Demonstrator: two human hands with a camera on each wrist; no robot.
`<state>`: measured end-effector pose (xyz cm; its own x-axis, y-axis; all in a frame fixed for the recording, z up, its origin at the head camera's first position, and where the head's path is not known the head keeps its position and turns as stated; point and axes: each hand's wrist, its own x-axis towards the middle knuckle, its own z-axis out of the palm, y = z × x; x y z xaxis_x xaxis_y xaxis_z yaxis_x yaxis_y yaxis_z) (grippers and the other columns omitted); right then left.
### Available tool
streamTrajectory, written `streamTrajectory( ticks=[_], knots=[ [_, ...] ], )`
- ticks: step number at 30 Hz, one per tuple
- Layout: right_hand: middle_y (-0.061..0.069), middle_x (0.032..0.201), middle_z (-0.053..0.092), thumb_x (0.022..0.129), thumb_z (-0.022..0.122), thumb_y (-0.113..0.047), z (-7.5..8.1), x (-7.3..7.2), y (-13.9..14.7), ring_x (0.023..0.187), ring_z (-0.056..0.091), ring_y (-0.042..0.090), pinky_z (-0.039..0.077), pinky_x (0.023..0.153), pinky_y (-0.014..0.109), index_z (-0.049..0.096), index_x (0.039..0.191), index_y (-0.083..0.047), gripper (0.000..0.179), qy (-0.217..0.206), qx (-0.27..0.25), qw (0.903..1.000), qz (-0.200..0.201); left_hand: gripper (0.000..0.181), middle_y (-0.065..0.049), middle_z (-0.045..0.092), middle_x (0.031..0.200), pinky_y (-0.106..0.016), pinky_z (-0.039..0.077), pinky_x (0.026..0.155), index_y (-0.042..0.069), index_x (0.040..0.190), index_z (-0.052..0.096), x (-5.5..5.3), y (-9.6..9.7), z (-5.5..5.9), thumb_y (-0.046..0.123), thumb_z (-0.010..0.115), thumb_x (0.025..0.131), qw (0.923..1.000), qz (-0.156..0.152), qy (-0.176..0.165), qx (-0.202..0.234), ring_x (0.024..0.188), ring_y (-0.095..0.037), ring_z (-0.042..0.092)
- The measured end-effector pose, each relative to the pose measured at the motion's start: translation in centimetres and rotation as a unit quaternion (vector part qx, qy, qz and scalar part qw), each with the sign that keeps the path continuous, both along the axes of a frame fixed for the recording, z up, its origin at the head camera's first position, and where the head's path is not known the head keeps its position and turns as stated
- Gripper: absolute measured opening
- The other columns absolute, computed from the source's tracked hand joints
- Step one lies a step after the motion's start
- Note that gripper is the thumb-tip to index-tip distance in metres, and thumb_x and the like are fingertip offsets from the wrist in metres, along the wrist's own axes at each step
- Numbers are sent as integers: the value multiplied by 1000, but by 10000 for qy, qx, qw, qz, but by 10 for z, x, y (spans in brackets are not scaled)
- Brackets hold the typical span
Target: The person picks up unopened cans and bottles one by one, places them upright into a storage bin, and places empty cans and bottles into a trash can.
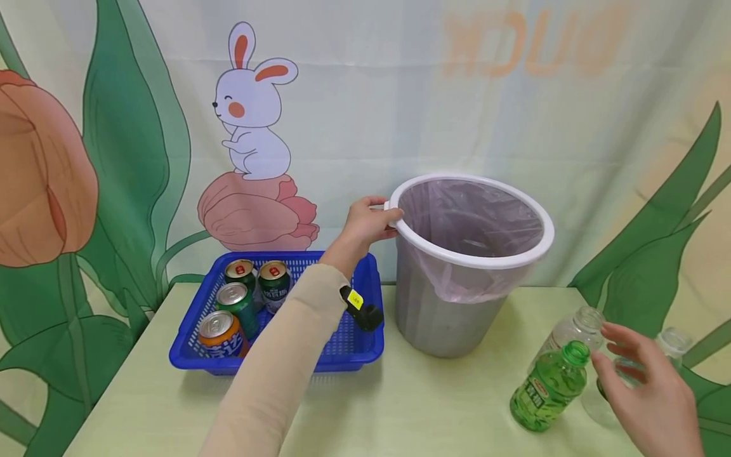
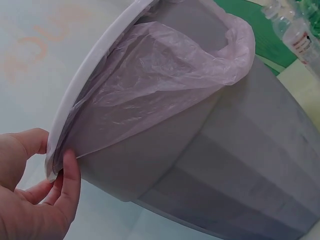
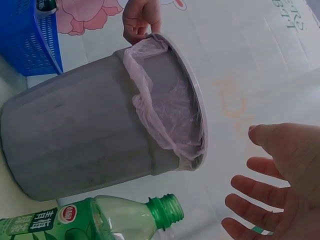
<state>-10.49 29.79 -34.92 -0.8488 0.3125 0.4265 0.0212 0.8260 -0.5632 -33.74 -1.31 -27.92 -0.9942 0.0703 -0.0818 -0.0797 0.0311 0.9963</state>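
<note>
A grey trash bin (image 1: 451, 311) with a white rim and a pinkish plastic liner (image 2: 165, 75) stands on the table. My left hand (image 1: 371, 221) pinches its rim at the left side, thumb on one face and fingers on the other in the left wrist view. At the right, my right hand (image 1: 651, 381) has its fingers spread and holds nothing. It is beside a green plastic bottle (image 1: 549, 387) without a cap, a clear bottle (image 1: 587, 320) behind that, and another clear bottle (image 1: 675, 343) partly hidden by the hand.
Left of the bin sits a blue plastic basket (image 1: 377, 346) holding several drink cans, among them an orange can (image 1: 219, 333) and a green can (image 1: 237, 304). My left forearm passes over the basket. A printed curtain (image 1: 354, 95) hangs behind the pale green table (image 1: 434, 406).
</note>
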Motion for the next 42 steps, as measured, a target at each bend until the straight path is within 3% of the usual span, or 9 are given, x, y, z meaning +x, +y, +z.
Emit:
streamTrajectory(
  ticks=[5,10,14,17,22,29,31,36,42],
  knots=[
    [11,122,55,91,57,-27,-7,0,5,88,34,-22,37,68,4,46,132,-14,45,-64,-200,9997,-89,50,-13,56,111,-27,55,74,8,128,44,-1,-1,1,12,66,84,9999,-45,-90,18,78,-19,62],
    [13,125,52,91,56,-27,-14,0,10,89,33,-23,36,70,4,37,139,-20,52,-93,-481,9985,-226,50,-13,56,113,-28,55,75,9,129,43,-3,-1,1,11,66,84,9998,-63,-171,117,82,-20,62],
    [15,130,49,93,53,-28,-19,-1,10,108,49,1,36,72,5,33,142,-18,54,-253,-498,9983,-163,50,-13,56,112,-28,55,76,10,129,43,-4,-1,1,11,66,84,9996,-60,-226,152,83,-20,62],
    [15,131,48,93,52,-28,-23,-3,10,113,50,17,37,73,5,31,143,-19,55,-293,-508,9982,-108,51,-13,56,112,-29,55,76,11,129,43,-5,-1,1,11,66,84,9994,-77,-274,178,84,-21,62],
    [13,131,49,92,55,-28,-34,-6,12,98,39,-17,37,72,2,31,142,-24,56,-274,-687,9971,-200,50,-13,56,111,-29,55,75,11,129,42,-4,-1,1,12,65,85,9992,-137,-305,200,85,-21,62],
    [14,135,46,90,57,-32,-50,-9,15,101,42,-13,39,73,3,24,145,-26,65,-464,-992,9934,-330,49,-13,58,109,-28,55,74,12,128,43,-3,-1,1,14,66,85,9991,-176,-305,239,82,-20,62],
    [14,135,45,89,58,-30,-54,-10,17,104,44,-8,39,71,3,22,146,-25,67,-480,-1113,9921,-330,48,-13,58,108,-28,55,74,12,128,43,-3,-1,1,14,66,85,9991,-167,-297,233,81,-20,62],
    [17,139,37,90,58,-25,-66,-12,21,118,43,35,39,72,3,15,147,-21,71,-611,-1388,9882,-191,49,-13,58,107,-27,55,72,12,128,43,-3,-1,0,14,66,85,9989,-171,-334,273,80,-19,62],
    [19,140,35,89,59,-24,-81,-14,22,117,41,36,41,71,8,13,148,-18,75,-775,-1575,9843,-199,49,-13,58,107,-27,55,72,13,127,43,-2,-1,1,14,66,85,9987,-147,-367,306,80,-20,61]
  ],
)
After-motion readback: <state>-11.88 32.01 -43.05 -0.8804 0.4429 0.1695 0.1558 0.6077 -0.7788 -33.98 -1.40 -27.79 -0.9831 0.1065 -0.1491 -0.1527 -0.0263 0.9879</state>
